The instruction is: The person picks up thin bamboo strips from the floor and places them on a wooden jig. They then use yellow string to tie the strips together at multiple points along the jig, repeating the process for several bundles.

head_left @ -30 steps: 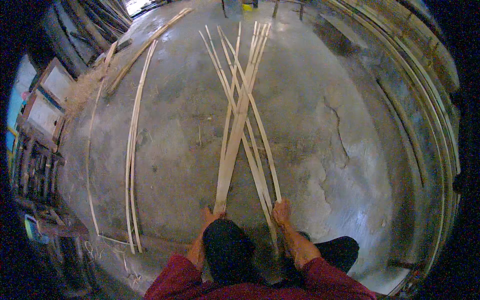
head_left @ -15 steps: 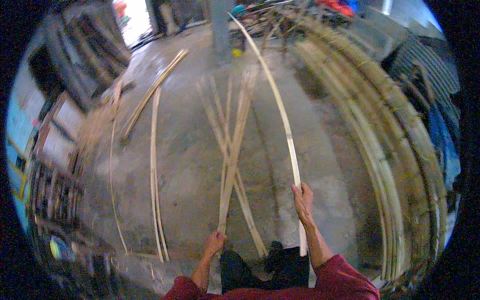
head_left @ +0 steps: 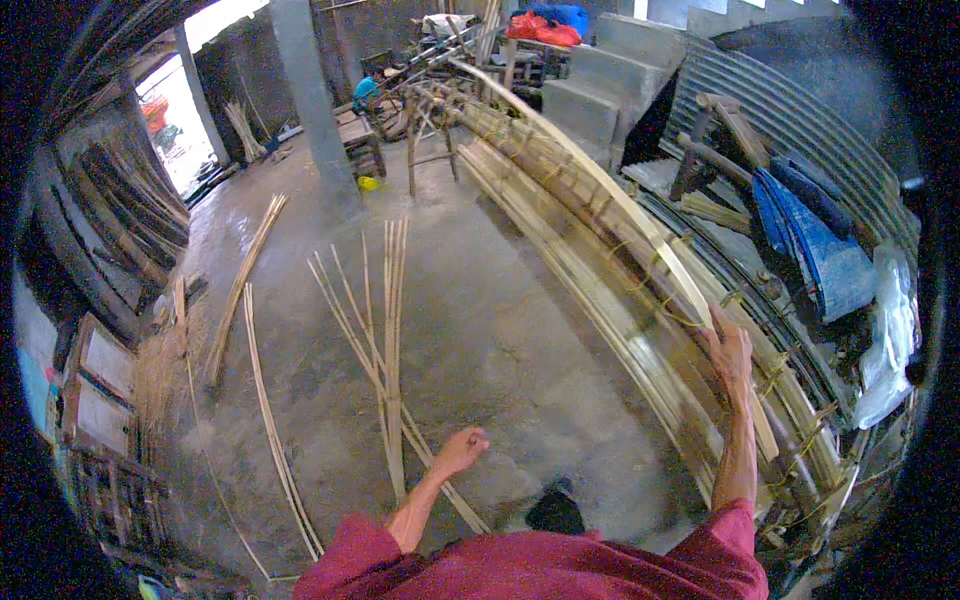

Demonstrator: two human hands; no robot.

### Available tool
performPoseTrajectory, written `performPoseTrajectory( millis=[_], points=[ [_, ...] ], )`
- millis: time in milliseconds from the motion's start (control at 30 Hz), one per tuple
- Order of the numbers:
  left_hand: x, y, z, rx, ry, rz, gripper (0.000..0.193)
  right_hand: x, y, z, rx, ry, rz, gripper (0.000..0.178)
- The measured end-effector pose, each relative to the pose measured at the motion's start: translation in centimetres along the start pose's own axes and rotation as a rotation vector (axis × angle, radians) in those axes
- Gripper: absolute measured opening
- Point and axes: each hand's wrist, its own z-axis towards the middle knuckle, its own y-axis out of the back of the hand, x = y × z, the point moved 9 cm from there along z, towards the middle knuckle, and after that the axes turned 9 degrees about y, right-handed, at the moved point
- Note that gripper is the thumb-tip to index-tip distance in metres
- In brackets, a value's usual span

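Note:
A long pale bamboo strip point(head_left: 612, 188) is held in my right hand point(head_left: 730, 345), its fingers wrapped round it. It arcs from my hand to the far bamboo pile, and its short near end sticks out below my wrist. My left hand point(head_left: 461, 451) hovers over the floor with its fingers curled in; nothing shows in them. Just left of that hand lie crossed bamboo strips point(head_left: 393, 345) on the concrete. Under and beside the held strip runs a long pile of bamboo poles point(head_left: 600, 300).
More strips point(head_left: 262, 400) and a bundle point(head_left: 243, 290) lie on the floor to the left. A concrete pillar point(head_left: 318, 100) stands at the back. Beyond the pile are concrete steps point(head_left: 610, 75), corrugated sheeting point(head_left: 800, 130) and a blue tarp point(head_left: 815, 245).
My right hand has carried the bamboo strip to the right, over the pole pile. My left hand has come away from the near end of the crossed strips. The view has turned right.

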Motion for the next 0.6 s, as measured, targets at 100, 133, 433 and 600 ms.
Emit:
performPoseTrajectory(
  millis=[100,133,433,600],
  points=[
    [-10.7,-2.5,2.3,0.036,-0.202,0.008,0.038,-3.8,1.5,3.7,0.062,0.027,-0.016,0.041],
    [-14.2,-3.5,3.2,0.046,-0.279,0.004,0.038,-5.3,1.9,4.5,0.102,0.009,-0.015,0.041],
    [-39.6,-7.3,5.2,0.044,-0.759,0.147,0.031,-13.8,6.0,-1.9,0.280,-0.152,-0.067,0.026],
    [-52.5,-10.7,3.9,-0.262,-1.296,0.260,0.037,-17.8,10.0,-7.2,0.263,-0.338,-0.249,0.024]
  ],
)
